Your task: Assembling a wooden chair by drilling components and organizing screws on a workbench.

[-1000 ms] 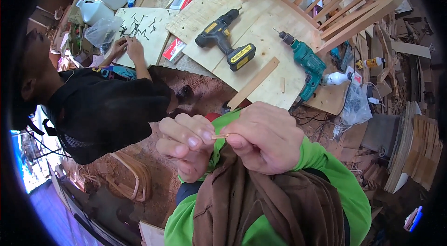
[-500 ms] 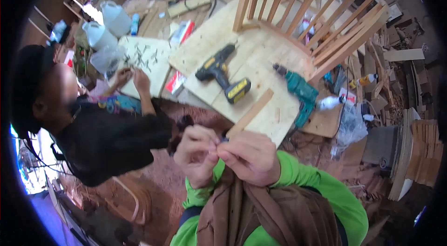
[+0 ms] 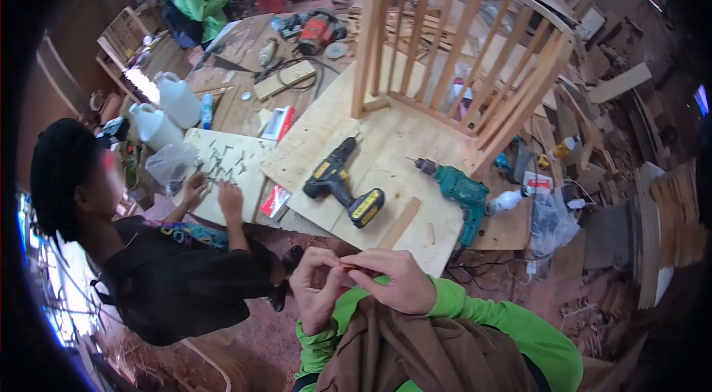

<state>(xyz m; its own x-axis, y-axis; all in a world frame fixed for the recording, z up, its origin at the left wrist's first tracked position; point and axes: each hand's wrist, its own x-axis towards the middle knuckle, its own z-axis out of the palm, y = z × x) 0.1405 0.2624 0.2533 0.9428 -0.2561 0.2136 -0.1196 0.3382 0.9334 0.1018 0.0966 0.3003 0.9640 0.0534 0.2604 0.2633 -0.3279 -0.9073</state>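
Here, my left hand [image 3: 314, 291] and right hand [image 3: 400, 282] meet, fingers [image 3: 374, 260] pinching a small brown sliver [image 3: 348, 267], a black-and-yellow drill [image 3: 338, 181] on the surface [image 3: 393, 141] beyond.

Two white jugs [image 3: 179, 101] stand near a blue bottle [image 3: 207, 112].

Bright green sleeves [image 3: 530, 329], brown cloth [image 3: 423, 351]

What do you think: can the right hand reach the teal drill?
Probably yes: the right hand is near the teal drill and nothing seems to block the way, though it appears to be pinching something small with the left hand.
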